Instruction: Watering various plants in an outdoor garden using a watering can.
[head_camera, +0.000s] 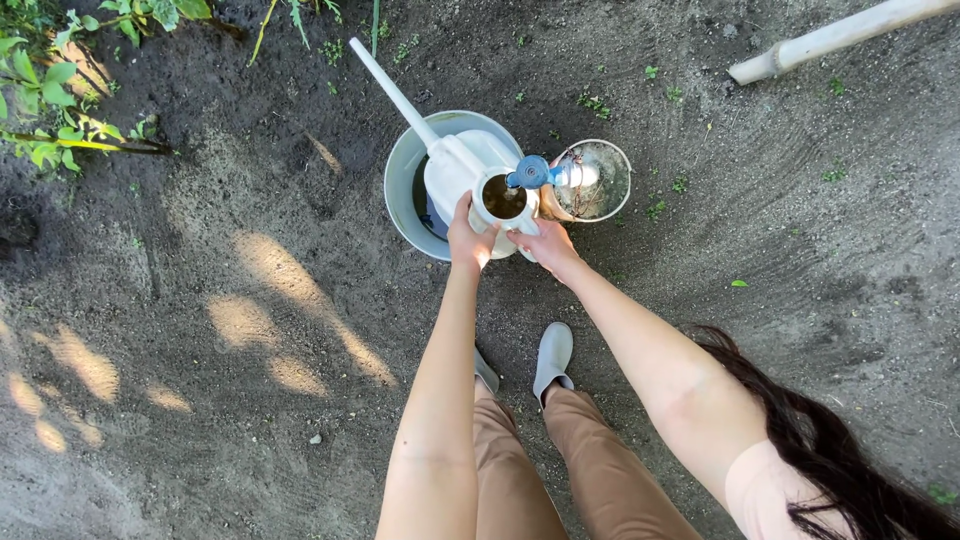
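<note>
Standing ground: bare dark soil (250, 330), open room on your left; leafy green plants (60, 110) at the far-left edge.
Pale round metal bucket (398, 190): sits on soil, supporting the can.
White plastic long-spouted watering can (455, 170): rests over the bucket, filler mouth up under the blue-handled tap (530, 172), probably to catch water.
Left hand (468, 238): fingers closed around the can's body, steadying it.
Right hand (545, 240): touches the can beside the tap; grip unclear.

White can (462, 175) hides most of the bucket (400, 180) beneath it; the water inside shows only as a dark sliver. Left hand (470, 240) covers the can's near side, fingers out of sight. Pale pipe (835, 38) runs off the top edge. Contents of the metal pot (598, 180) are too blurred to tell
</note>
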